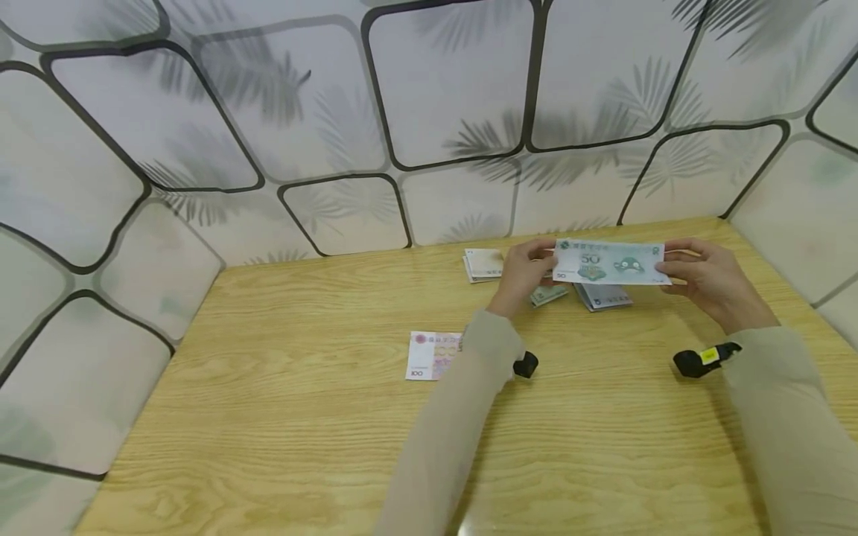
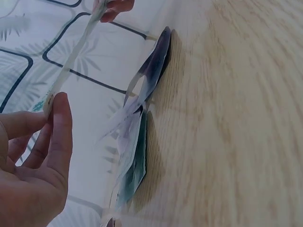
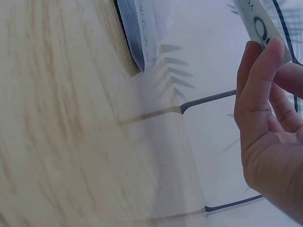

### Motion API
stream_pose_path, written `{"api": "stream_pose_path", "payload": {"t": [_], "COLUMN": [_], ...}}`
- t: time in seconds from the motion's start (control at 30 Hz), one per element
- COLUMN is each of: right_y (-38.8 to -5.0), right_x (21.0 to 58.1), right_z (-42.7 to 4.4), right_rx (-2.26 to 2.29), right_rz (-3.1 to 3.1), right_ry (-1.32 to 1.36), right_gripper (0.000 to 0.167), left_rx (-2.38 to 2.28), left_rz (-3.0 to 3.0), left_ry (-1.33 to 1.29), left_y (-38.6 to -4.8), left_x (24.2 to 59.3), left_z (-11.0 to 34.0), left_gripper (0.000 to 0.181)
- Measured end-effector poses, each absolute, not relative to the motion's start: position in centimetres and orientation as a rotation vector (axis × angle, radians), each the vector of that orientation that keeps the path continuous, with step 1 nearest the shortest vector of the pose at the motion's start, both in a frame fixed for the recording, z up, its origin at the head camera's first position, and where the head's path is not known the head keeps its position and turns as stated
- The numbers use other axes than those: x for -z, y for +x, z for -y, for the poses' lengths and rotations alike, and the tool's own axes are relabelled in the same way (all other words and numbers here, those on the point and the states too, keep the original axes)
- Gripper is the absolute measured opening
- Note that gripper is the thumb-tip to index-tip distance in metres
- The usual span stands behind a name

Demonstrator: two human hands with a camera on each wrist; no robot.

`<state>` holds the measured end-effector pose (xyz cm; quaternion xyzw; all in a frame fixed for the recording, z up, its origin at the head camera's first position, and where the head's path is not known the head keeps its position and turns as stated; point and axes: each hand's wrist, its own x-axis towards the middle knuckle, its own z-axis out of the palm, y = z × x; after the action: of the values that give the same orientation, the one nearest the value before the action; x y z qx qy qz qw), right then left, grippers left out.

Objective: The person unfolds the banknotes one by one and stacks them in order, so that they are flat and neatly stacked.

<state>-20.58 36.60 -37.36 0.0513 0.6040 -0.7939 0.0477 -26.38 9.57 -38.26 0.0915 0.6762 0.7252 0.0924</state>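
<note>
Yellow wood grain ran across the worktop (image 1: 288, 439). Near its far edge, the raised banknote (image 1: 608, 263) showed green print on white, above a grey-blue folded banknote (image 1: 608, 297); farther from that edge, a flat banknote (image 1: 429, 357) was pink and white. Dark rounded outlines and grey fronds patterned the pale wall (image 1: 449, 89).
</note>
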Motion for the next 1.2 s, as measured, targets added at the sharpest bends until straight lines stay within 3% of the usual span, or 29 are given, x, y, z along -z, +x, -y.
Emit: {"api": "stream_pose_path", "payload": {"t": [0.3, 0.7, 1.2], "right_y": [-20.5, -20.1, -20.0], "right_x": [37.5, 37.2, 36.7], "right_z": [-36.2, -35.3, -33.7], "right_rx": [2.463, 2.462, 2.372], "right_rz": [-1.805, -1.895, -2.081], "right_ry": [0.070, -0.171, -0.140], "right_gripper": [0.032, 0.033, 0.033], "left_rx": [-2.176, -2.209, -2.128], "left_rz": [-1.963, -2.055, -2.099], "left_ry": [0.272, 0.262, 0.333], "left_y": [-26.4, -26.0, -26.0], "left_x": [37.8, 37.4, 36.7], "left_z": [-8.6, -7.1, -5.1], "left_gripper": [0.036, 0.024, 0.033]}}
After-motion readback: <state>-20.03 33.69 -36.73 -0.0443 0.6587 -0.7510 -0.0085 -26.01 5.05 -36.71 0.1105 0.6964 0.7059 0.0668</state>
